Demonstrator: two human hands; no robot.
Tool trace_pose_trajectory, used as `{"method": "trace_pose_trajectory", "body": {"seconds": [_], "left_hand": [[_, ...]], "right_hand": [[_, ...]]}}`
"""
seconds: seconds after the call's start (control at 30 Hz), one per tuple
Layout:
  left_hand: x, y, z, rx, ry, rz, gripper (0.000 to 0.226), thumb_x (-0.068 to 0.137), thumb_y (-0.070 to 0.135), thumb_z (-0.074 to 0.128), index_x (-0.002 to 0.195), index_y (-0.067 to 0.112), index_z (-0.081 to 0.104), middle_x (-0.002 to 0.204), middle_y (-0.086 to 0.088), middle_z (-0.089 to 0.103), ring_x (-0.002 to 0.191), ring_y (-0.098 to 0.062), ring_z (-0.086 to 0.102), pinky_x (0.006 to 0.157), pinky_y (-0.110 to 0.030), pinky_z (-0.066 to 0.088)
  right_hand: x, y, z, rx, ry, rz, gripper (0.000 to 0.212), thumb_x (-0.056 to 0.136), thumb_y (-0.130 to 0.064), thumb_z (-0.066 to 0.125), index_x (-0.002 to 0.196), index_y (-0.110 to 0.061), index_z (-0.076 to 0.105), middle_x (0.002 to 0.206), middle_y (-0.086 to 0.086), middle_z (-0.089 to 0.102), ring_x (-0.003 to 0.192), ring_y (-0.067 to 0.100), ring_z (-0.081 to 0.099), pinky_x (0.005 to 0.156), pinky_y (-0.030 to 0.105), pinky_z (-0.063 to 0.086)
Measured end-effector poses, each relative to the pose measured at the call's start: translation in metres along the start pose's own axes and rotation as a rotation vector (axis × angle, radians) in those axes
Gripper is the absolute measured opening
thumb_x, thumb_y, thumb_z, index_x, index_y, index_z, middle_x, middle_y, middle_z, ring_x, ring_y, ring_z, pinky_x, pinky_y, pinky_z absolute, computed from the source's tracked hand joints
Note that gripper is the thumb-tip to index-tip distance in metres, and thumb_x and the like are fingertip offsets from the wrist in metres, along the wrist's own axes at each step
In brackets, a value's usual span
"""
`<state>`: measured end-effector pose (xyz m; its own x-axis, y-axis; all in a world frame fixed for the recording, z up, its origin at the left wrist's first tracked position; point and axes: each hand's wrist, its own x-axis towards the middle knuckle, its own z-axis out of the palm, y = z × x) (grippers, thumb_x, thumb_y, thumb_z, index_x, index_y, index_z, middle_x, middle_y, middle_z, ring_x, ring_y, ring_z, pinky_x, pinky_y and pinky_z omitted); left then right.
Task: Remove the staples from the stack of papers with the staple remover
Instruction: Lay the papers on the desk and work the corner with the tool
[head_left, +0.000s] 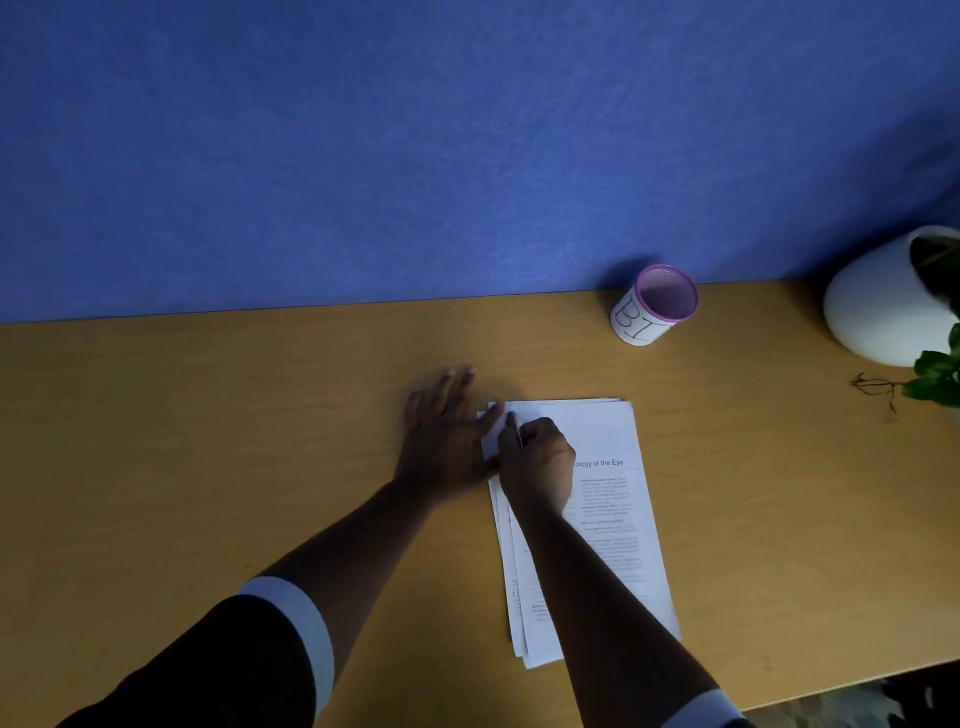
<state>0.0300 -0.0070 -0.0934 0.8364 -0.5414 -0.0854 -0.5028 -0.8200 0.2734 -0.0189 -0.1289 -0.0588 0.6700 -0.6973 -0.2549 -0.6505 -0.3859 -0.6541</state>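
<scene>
**At the far left corner of the papers: tool under the fist, page at risk**

Under the right hand (537, 457) lies the stack of papers (608, 499), sheets fanned slightly out of line, on the wooden surface (260, 441). That hand is clenched around a slim staple remover (516, 428), whose dark tip pokes out beyond the knuckles onto the stack's far left corner. Just to its left, the left hand (441, 431) lies flat with fingers straight, mostly on bare wood, its thumb side pressing on the same corner. I can't see the staple itself; the fist and the dim light hide it.

The risks, as I judge them:

- **Tearing.** The left hand pins only the edge of the corner. If the tool levers up hard, the top sheet may rip instead of the staple opening.
- **Slipping.** The tip points toward the left hand's thumb, close by. A skid off the staple could jab it.
- **Shifting.** The loose sheets below the right wrist may slide further apart if the forearm drags.
- **Stray staples.** A freed staple could flick away across the wood; the pink-rimmed cup (655, 306) stands well beyond the right hand.
</scene>
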Motion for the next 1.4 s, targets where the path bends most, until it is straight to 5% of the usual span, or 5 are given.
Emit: {"method": "trace_pose_trajectory", "body": {"seconds": [0.3,0.57,0.93,1.2,1.4], "left_hand": [[0.001,-0.001,0.002,0.009,0.026,0.018,0.086,0.093,0.086,0.035,0.158,0.036,0.056,0.182,-0.015,0.026,0.168,-0.043,0.022,0.128,-0.069,0.019],[-0.001,0.001,-0.006,-0.021,-0.005,0.016,0.090,0.090,0.085,0.025,0.161,0.037,0.053,0.183,-0.015,0.020,0.170,-0.042,0.015,0.131,-0.066,0.011],[-0.001,0.000,-0.001,-0.021,0.010,0.020,0.085,0.093,0.084,0.028,0.161,0.038,0.052,0.183,-0.013,0.021,0.169,-0.042,0.016,0.131,-0.067,0.013],[0.001,-0.003,0.002,0.006,-0.023,0.004,0.090,0.091,0.088,0.027,0.162,0.038,0.050,0.184,-0.012,0.017,0.170,-0.040,0.013,0.131,-0.066,0.012],[0.001,-0.004,0.002,0.017,-0.046,-0.004,0.094,0.088,0.090,0.027,0.166,0.040,0.043,0.186,-0.010,0.009,0.171,-0.038,0.006,0.133,-0.064,0.005]], "right_hand": [[-0.001,0.011,-0.003,0.082,0.030,0.013,0.039,0.100,-0.039,0.069,0.069,-0.016,0.063,0.060,-0.009,0.062,0.054,0.001,0.053,0.051,0.020,0.031],[0.000,0.013,-0.002,-0.002,-0.085,-0.035,0.029,0.091,-0.038,0.075,0.078,-0.014,0.067,0.073,-0.002,0.071,0.072,0.024,0.067,0.060,0.032,0.048],[0.001,0.011,0.003,-0.041,-0.022,-0.027,0.039,0.099,-0.052,0.063,0.084,-0.017,0.067,0.081,-0.003,0.072,0.077,0.024,0.067,0.065,0.034,0.051],[0.001,0.017,-0.002,0.085,0.005,-0.071,0.043,0.102,-0.042,0.066,0.071,-0.013,0.063,0.063,-0.003,0.065,0.059,0.019,0.059,0.058,0.029,0.038],[-0.002,0.034,-0.018,0.173,-0.003,-0.037,0.043,0.097,-0.038,0.072,0.064,-0.013,0.065,0.055,-0.001,0.068,0.053,0.024,0.068,0.057,0.030,0.052]]}}
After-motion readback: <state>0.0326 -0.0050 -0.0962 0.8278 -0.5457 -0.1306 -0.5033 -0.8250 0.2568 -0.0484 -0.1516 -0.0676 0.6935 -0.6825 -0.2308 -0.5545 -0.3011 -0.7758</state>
